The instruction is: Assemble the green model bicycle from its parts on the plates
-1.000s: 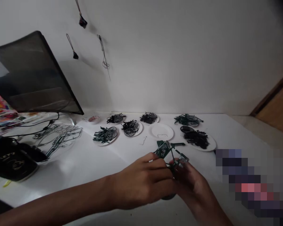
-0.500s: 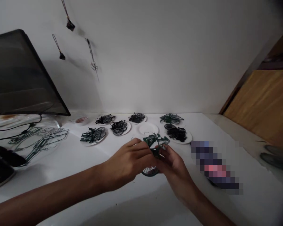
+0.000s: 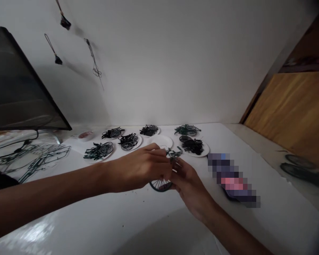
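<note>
A small dark green model bicycle [image 3: 161, 185] is held above the white table, its spoked wheel showing below my fingers. My left hand [image 3: 149, 166] is closed round its left side, covering much of the frame. From the right, my right hand [image 3: 187, 177] grips it with bent fingers, close against the left hand. Thin green parts [image 3: 175, 152] stick up between the two hands. Just behind them lies a white plate [image 3: 167, 141] with a thin pale piece on it. The fingertips and the middle of the model are largely hidden.
Several plates hold dark bicycle parts, such as the left plate [image 3: 99, 151] and the right plate [image 3: 195, 147]. Green part frames [image 3: 34, 159] and a monitor [image 3: 18, 85] stand left. A pixelated object [image 3: 232, 180] lies right, with a loose wheel [image 3: 299, 173] farther over.
The view has shifted, so the table items appear farther left and slightly higher. Both hands remain on the model bicycle, which has turned a little, with less of its green top showing.
</note>
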A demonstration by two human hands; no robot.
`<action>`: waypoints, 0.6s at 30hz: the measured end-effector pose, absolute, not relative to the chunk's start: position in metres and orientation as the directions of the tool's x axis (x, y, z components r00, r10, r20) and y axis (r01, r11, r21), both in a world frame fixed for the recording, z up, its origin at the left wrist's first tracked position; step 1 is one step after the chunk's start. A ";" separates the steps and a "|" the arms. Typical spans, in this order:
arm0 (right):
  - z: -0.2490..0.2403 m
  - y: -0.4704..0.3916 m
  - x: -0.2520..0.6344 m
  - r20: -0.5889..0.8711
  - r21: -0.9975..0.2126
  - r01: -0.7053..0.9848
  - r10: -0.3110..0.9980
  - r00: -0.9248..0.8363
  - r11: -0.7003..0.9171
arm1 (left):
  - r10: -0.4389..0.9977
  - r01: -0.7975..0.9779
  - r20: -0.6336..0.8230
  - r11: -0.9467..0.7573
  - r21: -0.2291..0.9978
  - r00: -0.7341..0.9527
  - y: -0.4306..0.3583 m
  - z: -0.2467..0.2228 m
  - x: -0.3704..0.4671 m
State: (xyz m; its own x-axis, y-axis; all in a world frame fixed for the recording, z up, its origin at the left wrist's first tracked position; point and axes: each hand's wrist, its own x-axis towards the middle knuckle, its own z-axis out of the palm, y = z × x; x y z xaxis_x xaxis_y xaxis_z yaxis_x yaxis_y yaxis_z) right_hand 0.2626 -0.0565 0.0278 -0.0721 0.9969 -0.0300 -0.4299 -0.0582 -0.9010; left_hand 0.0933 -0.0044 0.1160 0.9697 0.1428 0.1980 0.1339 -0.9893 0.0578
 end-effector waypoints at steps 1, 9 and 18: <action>0.026 -0.056 0.262 -0.015 -0.897 -0.442 1.000 -0.015 -0.020 | 0.193 0.191 0.252 -0.981 0.031 0.948 -0.005 0.112 0.095; 0.015 -0.051 0.261 -0.033 -0.917 -0.398 0.989 0.141 0.026 | 0.085 0.134 0.250 -0.973 -0.186 0.964 0.001 0.097 0.105; 0.034 -0.047 0.285 -0.023 -0.951 -0.301 0.986 -0.167 -0.073 | -0.166 -0.112 0.210 -0.962 -0.247 0.964 -0.001 0.112 0.116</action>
